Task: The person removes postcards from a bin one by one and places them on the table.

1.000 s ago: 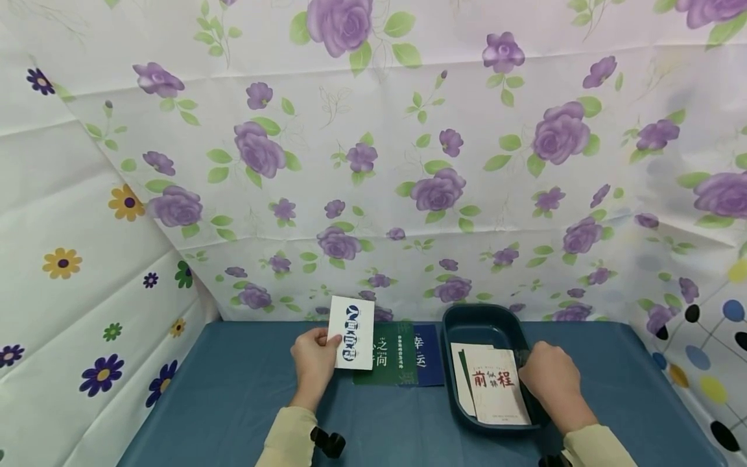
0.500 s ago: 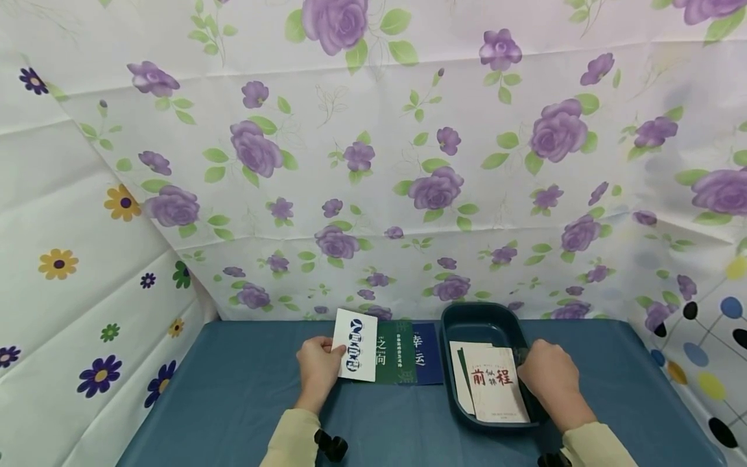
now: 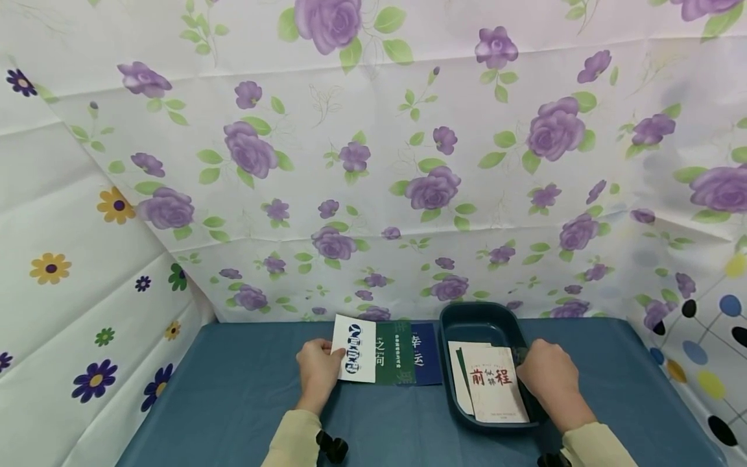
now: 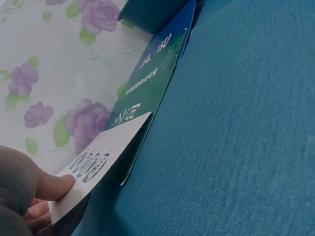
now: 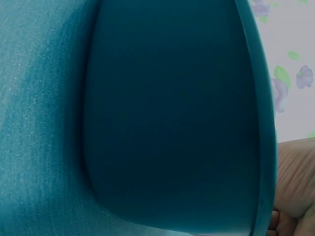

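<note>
Lowered the white card (image 3: 364,350) slightly since a second earlier, over the left part of the green card (image 3: 399,364), pinched by its left edge in the grip of the left hand (image 3: 318,368). Read 之 on the green, 幸运 on the blue card (image 3: 429,371) farther right, red 前程 on the cream card (image 3: 500,399) inside the tray (image 3: 489,333). Held the tray's right rim in the grip of the right hand (image 3: 548,373).

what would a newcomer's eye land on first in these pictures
Probably the purple roses on the white backdrop, which fills most of the head view. Below, the left hand pinches a white card partly covering a green card. At right, the right hand grips a dark bin holding more cards.
</note>
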`<act>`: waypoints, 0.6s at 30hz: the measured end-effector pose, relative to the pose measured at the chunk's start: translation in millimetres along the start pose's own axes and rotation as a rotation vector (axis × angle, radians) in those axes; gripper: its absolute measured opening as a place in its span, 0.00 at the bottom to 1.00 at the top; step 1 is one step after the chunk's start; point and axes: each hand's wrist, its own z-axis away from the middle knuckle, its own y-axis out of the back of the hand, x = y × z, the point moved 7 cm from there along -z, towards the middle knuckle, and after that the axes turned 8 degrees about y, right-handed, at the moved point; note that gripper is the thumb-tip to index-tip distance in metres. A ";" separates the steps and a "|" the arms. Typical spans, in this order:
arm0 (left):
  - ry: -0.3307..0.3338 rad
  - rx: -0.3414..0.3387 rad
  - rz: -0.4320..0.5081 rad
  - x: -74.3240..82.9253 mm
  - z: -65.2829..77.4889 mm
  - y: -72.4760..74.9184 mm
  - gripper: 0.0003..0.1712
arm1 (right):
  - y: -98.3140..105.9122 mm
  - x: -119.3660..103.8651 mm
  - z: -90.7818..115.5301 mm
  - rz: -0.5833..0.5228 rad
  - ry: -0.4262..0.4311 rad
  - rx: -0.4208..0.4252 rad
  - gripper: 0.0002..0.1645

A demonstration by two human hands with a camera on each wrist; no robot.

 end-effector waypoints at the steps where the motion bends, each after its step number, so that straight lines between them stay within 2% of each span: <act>1: -0.002 0.002 -0.006 -0.2 0.2 0.3 0.10 | -0.1 -0.3 0.0 -0.001 0.000 -0.007 0.13; 9: -0.020 0.010 -0.066 -2.2 -1.0 -0.8 0.10 | 0.6 0.1 0.6 0.002 0.003 -0.001 0.13; 18: 0.026 -0.024 -0.105 -8.9 -0.1 -5.1 0.12 | 0.8 -1.9 2.1 -0.010 -0.002 -0.017 0.10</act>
